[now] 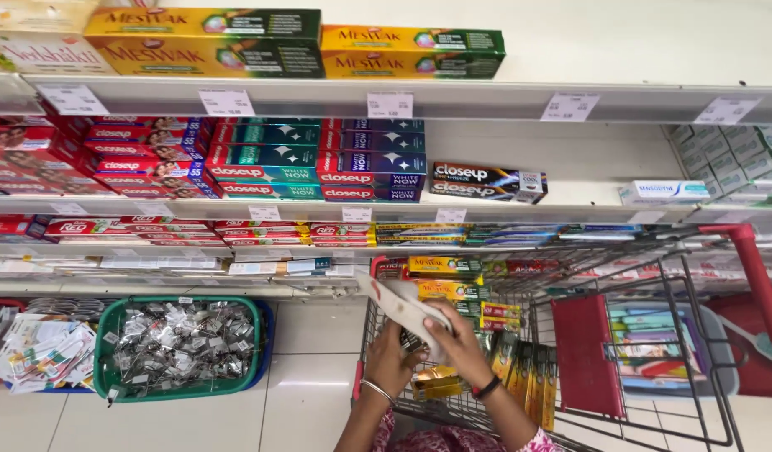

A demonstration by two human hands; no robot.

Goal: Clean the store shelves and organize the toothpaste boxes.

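Starting at the far left, a blue basket (1, 387) on the floor holds loose paper packets. Just beside it, a green basket (110, 335) is filled with small silver-wrapped items. Above both, store shelves (486, 99) carry rows of boxed toothpaste in red, teal, dark blue and yellow-green cartons.

Right of the green basket stands a wire shopping cart (704, 335) with a red handle and a red child-seat flap. Stacked toothpaste cartons (453, 289) lie in its basket (yellow ones nearest the hands).

The left hand (392, 356), wearing a metal bangle, is closed around the lower edge of a white carton (402, 308), fingers curled beneath it. The right hand (459, 341), wearing a dark wristband, grips the same carton from the right side, fingers wrapped over its end. The carton is held tilted, over the near left corner of the cart basket, above the yellow boxes (436, 383).
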